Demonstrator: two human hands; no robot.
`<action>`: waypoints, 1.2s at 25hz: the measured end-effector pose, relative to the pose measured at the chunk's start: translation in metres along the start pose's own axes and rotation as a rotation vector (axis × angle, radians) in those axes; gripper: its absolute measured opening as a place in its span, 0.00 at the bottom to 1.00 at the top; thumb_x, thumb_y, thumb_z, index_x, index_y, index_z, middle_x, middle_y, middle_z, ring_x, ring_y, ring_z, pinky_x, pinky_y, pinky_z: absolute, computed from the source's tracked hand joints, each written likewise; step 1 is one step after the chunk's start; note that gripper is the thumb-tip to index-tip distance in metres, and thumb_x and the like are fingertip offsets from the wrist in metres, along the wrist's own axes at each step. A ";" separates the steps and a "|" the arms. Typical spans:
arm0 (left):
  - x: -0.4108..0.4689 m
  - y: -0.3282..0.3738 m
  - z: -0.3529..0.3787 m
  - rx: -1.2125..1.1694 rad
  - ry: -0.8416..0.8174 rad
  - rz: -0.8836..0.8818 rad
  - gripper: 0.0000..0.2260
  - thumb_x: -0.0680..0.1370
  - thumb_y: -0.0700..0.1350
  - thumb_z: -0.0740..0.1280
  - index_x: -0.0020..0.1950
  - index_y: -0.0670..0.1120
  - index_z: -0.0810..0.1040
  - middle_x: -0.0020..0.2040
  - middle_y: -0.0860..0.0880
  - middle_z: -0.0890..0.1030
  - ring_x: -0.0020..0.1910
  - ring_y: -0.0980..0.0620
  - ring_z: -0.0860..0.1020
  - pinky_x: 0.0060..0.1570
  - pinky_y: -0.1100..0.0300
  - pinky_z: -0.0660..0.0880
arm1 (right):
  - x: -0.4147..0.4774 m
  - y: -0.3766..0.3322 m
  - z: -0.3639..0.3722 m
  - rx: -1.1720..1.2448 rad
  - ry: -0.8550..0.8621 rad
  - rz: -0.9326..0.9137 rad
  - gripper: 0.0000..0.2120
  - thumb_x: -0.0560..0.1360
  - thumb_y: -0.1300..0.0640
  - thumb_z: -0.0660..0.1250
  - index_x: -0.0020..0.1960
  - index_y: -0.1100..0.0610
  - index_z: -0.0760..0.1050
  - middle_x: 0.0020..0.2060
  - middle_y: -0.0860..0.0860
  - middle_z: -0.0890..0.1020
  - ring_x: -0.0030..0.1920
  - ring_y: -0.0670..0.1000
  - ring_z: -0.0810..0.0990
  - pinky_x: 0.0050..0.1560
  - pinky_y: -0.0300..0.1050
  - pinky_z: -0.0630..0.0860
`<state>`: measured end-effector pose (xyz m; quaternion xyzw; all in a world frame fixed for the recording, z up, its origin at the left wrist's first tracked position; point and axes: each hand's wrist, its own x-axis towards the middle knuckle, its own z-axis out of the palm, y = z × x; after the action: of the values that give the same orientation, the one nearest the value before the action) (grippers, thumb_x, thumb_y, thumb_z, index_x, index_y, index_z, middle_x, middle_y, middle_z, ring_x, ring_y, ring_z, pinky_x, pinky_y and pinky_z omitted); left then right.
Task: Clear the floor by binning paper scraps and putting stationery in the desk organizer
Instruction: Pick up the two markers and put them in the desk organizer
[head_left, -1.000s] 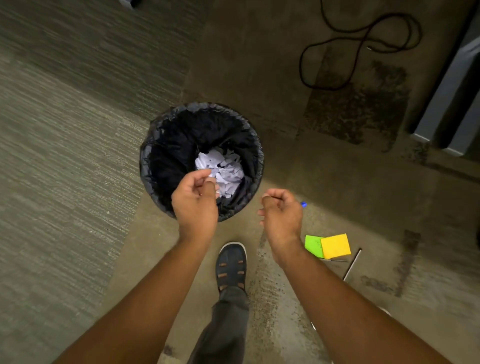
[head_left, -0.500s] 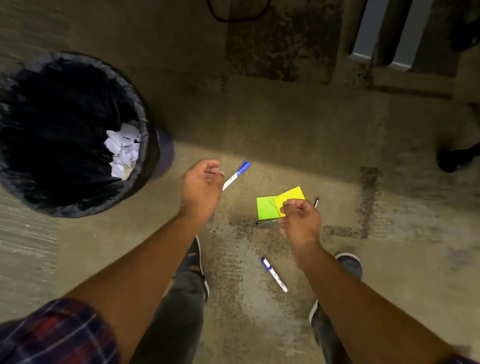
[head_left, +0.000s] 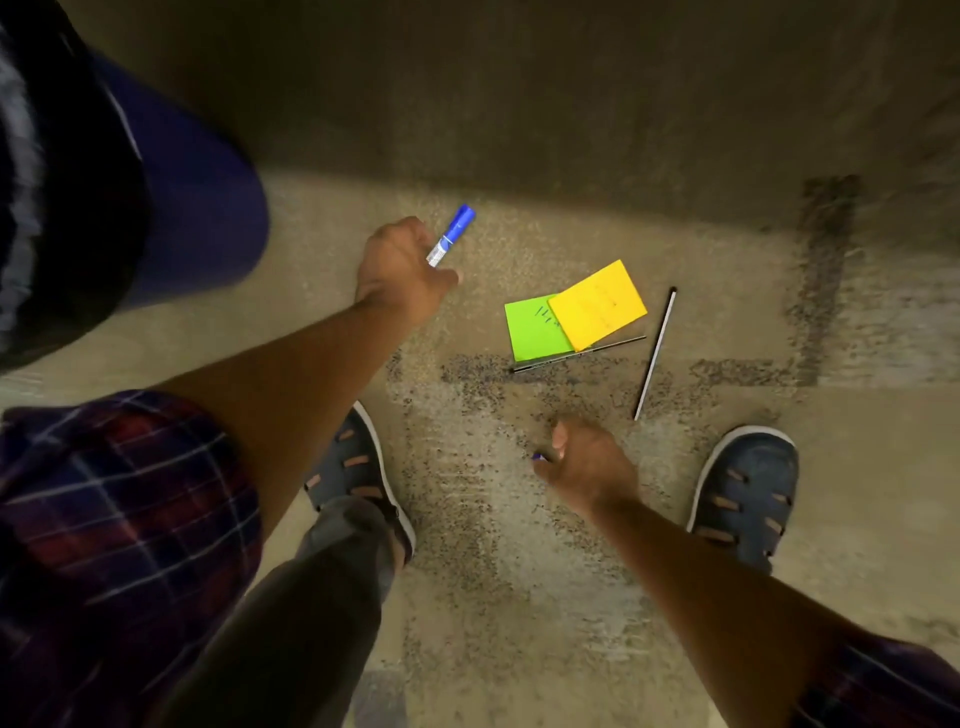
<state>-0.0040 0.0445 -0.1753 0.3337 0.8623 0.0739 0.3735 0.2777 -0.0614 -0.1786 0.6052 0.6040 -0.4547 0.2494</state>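
Down from the sticky notes (head_left: 571, 322), my right hand (head_left: 587, 465) now curls round the second marker (head_left: 538, 457), only its tip showing. My left hand (head_left: 402, 270) grips the blue-capped marker (head_left: 451, 236).

A blue-capped marker (head_left: 451, 236) is gripped by the left hand (head_left: 400, 273), a second marker (head_left: 538, 457) by the right hand (head_left: 589, 465); sticky pads (head_left: 597, 306) are overlapped nearby.

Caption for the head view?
Left hand grips a blue-capped white marker; right hand grips a second blue-tipped marker.
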 end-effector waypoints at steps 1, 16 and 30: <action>0.000 -0.003 0.005 0.018 -0.008 -0.027 0.18 0.69 0.50 0.81 0.54 0.47 0.81 0.48 0.49 0.82 0.42 0.48 0.80 0.45 0.58 0.77 | -0.001 0.006 0.006 -0.113 -0.010 -0.036 0.14 0.74 0.44 0.72 0.53 0.50 0.73 0.47 0.50 0.79 0.49 0.54 0.81 0.40 0.44 0.72; -0.061 -0.002 -0.002 -0.357 -0.059 -0.256 0.08 0.76 0.36 0.76 0.52 0.41 0.79 0.48 0.43 0.85 0.40 0.45 0.86 0.38 0.51 0.86 | -0.017 -0.017 -0.022 0.080 0.114 -0.069 0.05 0.82 0.53 0.65 0.51 0.54 0.73 0.43 0.54 0.83 0.41 0.55 0.82 0.39 0.47 0.80; -0.193 0.125 -0.187 -0.602 -0.176 -0.124 0.03 0.74 0.37 0.70 0.45 0.39 0.84 0.42 0.33 0.85 0.40 0.42 0.83 0.52 0.35 0.83 | -0.139 -0.180 -0.248 0.758 0.401 -0.227 0.05 0.77 0.62 0.72 0.48 0.52 0.82 0.36 0.47 0.84 0.32 0.38 0.81 0.34 0.28 0.75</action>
<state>0.0274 0.0407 0.1195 0.1600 0.7849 0.2738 0.5324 0.1867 0.1062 0.0993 0.6602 0.4936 -0.5420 -0.1636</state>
